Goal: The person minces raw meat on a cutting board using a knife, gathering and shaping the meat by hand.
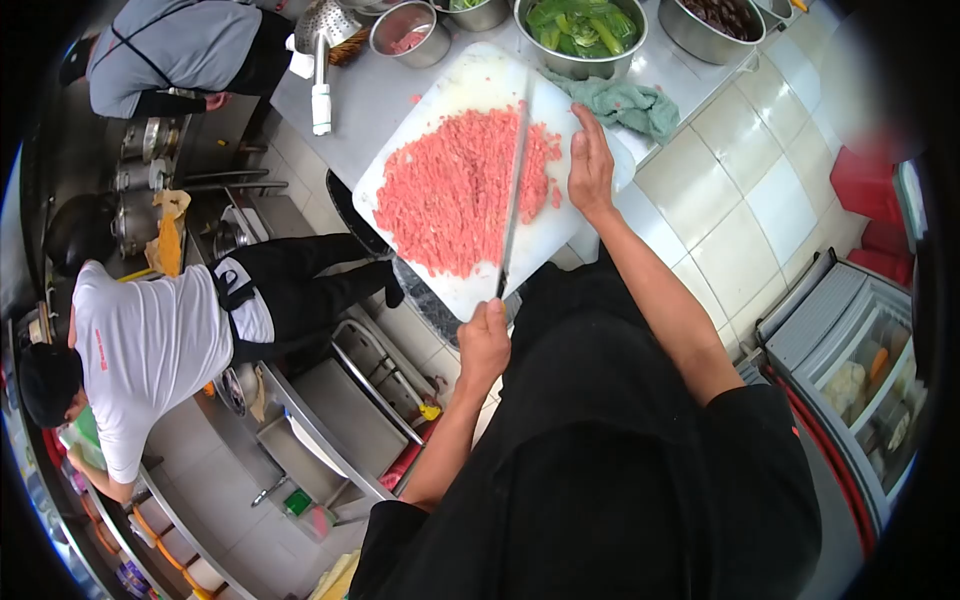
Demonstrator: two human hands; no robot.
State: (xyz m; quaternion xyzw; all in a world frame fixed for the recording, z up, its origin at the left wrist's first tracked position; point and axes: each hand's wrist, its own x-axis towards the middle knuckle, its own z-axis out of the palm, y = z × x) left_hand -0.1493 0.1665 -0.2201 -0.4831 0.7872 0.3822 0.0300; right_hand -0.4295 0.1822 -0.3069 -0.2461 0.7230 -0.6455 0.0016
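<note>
My left hand (485,342) is closed around the handle of a long knife (515,190), whose blade stands nearly edge-on to me across a pile of minced pinkish-red meat (450,190). The meat is spread over a white cutting board (470,75), with most of it left of the blade and a smaller strip to the right. Beside the board's right part is my right hand (591,165), fingers stretched out and holding nothing. I cannot tell whether it touches the board. A green cloth (630,105) lies just beyond it.
Behind the board stand metal bowls of green vegetables (582,68), dark food (712,20) and meat (410,45), plus a perforated ladle (321,70). Two people work at left, in a white shirt (150,345) and a grey top (170,60). A glass-topped chest (860,380) is at right.
</note>
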